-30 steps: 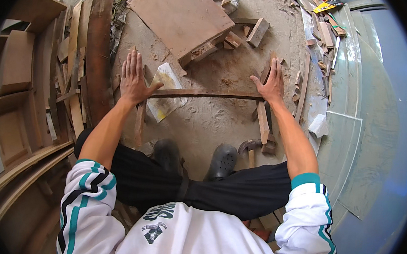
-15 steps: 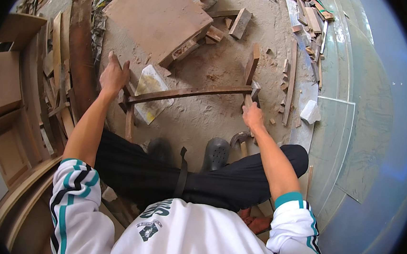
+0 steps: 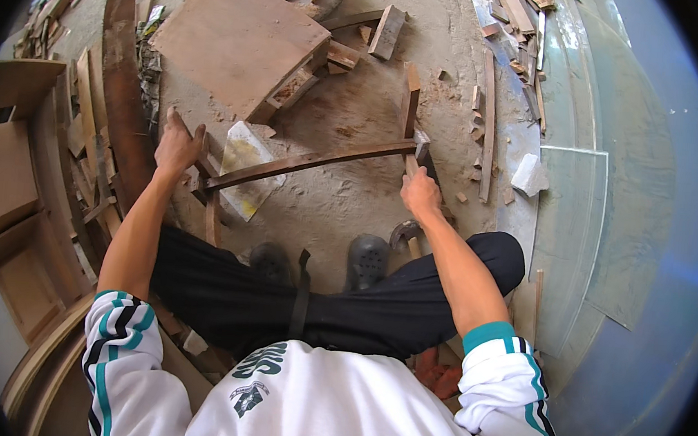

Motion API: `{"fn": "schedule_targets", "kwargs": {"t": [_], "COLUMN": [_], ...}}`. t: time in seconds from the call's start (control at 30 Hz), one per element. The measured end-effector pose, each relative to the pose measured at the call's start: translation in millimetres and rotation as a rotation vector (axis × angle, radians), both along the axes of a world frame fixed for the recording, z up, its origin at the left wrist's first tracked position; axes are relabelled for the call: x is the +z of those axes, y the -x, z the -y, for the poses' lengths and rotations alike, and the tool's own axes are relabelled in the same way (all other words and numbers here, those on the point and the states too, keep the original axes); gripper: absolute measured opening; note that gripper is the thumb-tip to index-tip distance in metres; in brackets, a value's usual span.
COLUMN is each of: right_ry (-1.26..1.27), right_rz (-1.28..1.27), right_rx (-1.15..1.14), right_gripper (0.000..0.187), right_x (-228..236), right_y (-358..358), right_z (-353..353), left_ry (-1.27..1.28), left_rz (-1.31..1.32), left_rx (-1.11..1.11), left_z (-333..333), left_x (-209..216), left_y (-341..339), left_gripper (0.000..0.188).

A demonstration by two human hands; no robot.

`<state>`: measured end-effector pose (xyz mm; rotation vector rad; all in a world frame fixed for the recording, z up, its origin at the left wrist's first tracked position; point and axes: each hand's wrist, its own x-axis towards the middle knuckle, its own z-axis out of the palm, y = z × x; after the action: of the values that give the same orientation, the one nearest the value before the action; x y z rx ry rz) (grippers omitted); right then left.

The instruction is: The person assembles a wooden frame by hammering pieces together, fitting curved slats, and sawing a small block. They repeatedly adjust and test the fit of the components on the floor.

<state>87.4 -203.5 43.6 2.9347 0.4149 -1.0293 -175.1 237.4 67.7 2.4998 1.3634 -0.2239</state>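
A dark wooden frame (image 3: 312, 164), made of a long rail with shorter crosspieces at both ends, spans the space before my feet. My right hand (image 3: 421, 193) is closed round the pale near end of its right crosspiece. At the other end my left hand (image 3: 177, 145) grips the left crosspiece, with index finger and thumb pointing away from me; part of that grip is hidden. Under the rail's left half lies a white slab with yellow stains (image 3: 244, 173). A hammer (image 3: 405, 234) lies between my right shoe and knee, partly covered by my leg.
A large brown board (image 3: 240, 41) rests on wood blocks ahead. Scrap wood (image 3: 488, 122) and a white chunk (image 3: 530, 175) lie right, beside stacked glass sheets (image 3: 610, 230). Planks and wooden panels (image 3: 12, 175) crowd the left. My grey clogs (image 3: 368, 260) stand close to the frame.
The view has shifted, so the floor things sit further left in the picture. Both hands stay at the frame's ends, and the frame shows little movement against the floor.
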Motion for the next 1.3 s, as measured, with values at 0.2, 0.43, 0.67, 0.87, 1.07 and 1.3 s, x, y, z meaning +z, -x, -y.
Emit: {"fn": "schedule_targets", "kwargs": {"t": [0.2,0.43,0.67,0.87,1.07,1.3], "right_ry": [-0.017,-0.009,-0.023,-0.018,0.006,0.184], "right_rz": [0.018,0.027,0.042,0.043,0.040,-0.032], "right_rx": [-0.002,0.016,0.027,0.033,0.031,0.216], "right_gripper": [0.041,0.039,0.038,0.039,0.043,0.079], "right_x": [1.2,8.0,4.5,8.2,3.2,48.4], "right_y": [-1.3,1.5,0.9,4.6,-1.0,-32.3], "right_z": [-2.0,-4.8,-0.4,-3.7,-1.8,-27.5], "left_ry": [0.213,0.307,0.335,0.304,0.277,-0.010], "left_rz": [-0.050,-0.195,-0.298,-0.313,-0.273,0.050], "left_rx": [-0.070,-0.166,-0.173,-0.202,-0.272,-0.074], "left_z": [-32.1,-34.0,-40.6,-42.5,-39.9,8.1], "left_x": [-14.8,-1.6,-5.4,-8.1,-5.7,-1.1], "left_y": [9.1,5.2,0.1,6.6,1.2,28.0], "left_gripper": [0.086,0.085,0.082,0.069,0.071,0.117]}}
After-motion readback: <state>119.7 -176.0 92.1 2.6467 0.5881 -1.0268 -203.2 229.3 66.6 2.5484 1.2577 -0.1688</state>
